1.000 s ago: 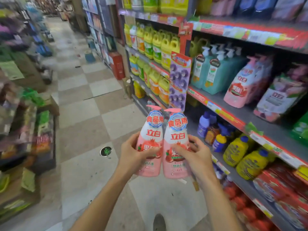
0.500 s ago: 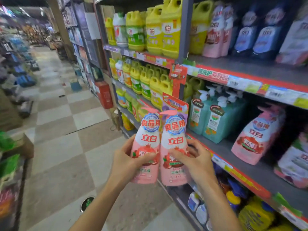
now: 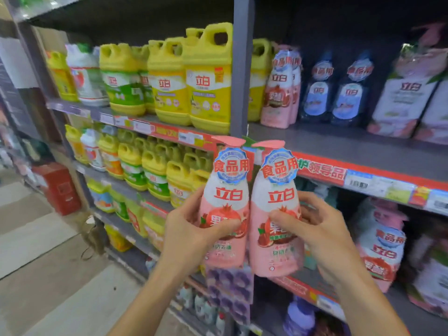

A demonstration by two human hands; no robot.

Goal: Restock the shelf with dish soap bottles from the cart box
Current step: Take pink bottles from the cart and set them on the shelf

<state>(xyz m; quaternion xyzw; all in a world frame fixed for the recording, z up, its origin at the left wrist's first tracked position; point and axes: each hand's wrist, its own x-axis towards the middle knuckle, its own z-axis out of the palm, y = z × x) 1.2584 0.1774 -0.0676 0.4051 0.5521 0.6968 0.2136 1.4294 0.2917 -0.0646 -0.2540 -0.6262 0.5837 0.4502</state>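
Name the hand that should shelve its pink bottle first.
Probably the right hand: its pink bottle is nearer the matching pink bottles and the bare shelf right of the post. The left hand sits before yellow jugs.

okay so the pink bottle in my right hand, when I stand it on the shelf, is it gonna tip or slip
The pink bottle in your right hand looks tall with a narrow pump top, so probably tippy if nudged. Its glossy label may be slippery. It seems rigid: your fingers aren't denting it.

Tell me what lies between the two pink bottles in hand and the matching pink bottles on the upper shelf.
In the head view, the shelf's red price strip, then bare grey shelf board, lie between the held bottles and the shelved pink bottles.
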